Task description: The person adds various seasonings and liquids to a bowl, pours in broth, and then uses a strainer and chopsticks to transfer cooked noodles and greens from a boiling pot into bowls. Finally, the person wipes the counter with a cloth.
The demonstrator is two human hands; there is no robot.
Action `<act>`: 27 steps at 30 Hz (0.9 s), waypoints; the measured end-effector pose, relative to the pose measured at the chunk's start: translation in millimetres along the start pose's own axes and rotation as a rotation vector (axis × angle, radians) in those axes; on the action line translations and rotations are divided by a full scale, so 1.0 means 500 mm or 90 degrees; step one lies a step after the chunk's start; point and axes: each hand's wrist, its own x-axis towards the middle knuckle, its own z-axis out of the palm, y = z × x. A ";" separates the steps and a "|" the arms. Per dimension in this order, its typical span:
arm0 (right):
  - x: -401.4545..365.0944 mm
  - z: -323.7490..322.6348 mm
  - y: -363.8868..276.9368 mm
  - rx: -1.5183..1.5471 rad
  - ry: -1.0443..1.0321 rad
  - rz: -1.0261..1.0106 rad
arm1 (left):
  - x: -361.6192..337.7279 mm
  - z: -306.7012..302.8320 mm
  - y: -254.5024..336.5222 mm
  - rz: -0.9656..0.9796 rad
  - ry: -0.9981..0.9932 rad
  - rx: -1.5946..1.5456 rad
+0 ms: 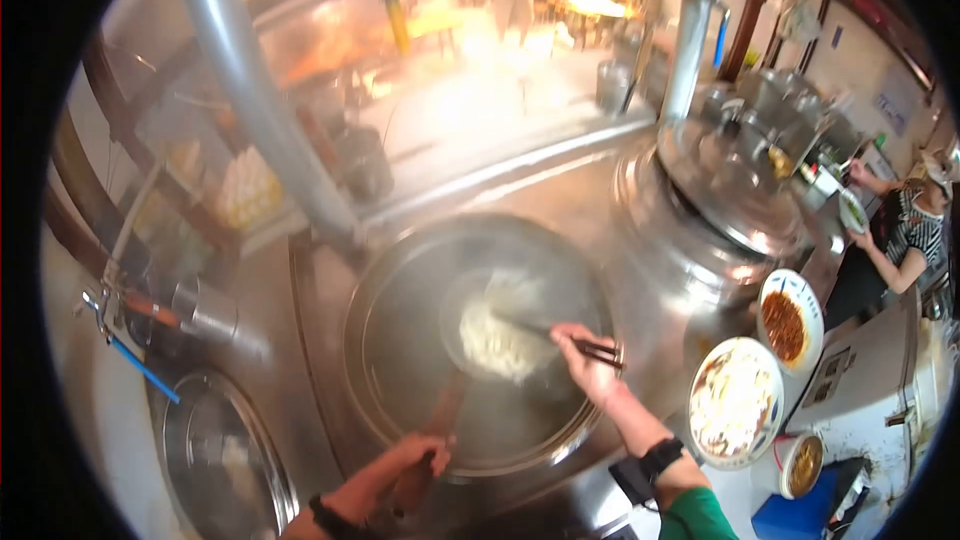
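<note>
A large steel pot (400,410) of steaming water sits in the counter in front of me. A strainer ladle holding pale noodles (495,340) rests in the water. My left hand (420,455) is closed around the ladle's wooden handle (440,415) at the pot's near rim. My right hand (585,360) grips a pair of dark chopsticks (570,340), their tips reaching into the noodles.
A big lidded steel pot (720,210) stands to the right. Two filled plates (735,400) (788,320) and a small sauce bowl (805,465) sit on the right counter. Another person (905,240) works at far right. A second covered pot (220,460) lies lower left.
</note>
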 end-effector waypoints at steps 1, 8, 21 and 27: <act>0.016 -0.021 -0.039 0.014 -0.083 0.153 | -0.001 0.013 0.006 -0.190 0.114 -0.052; 0.022 -0.046 0.053 -0.053 -0.109 0.085 | -0.122 0.073 0.024 -0.020 -0.044 -0.285; -0.053 0.019 0.035 -0.009 0.113 0.106 | -0.084 0.114 -0.027 -0.158 0.185 -0.290; -0.094 -0.071 -0.066 0.004 -0.211 0.152 | -0.108 0.118 0.017 -0.168 0.153 -0.392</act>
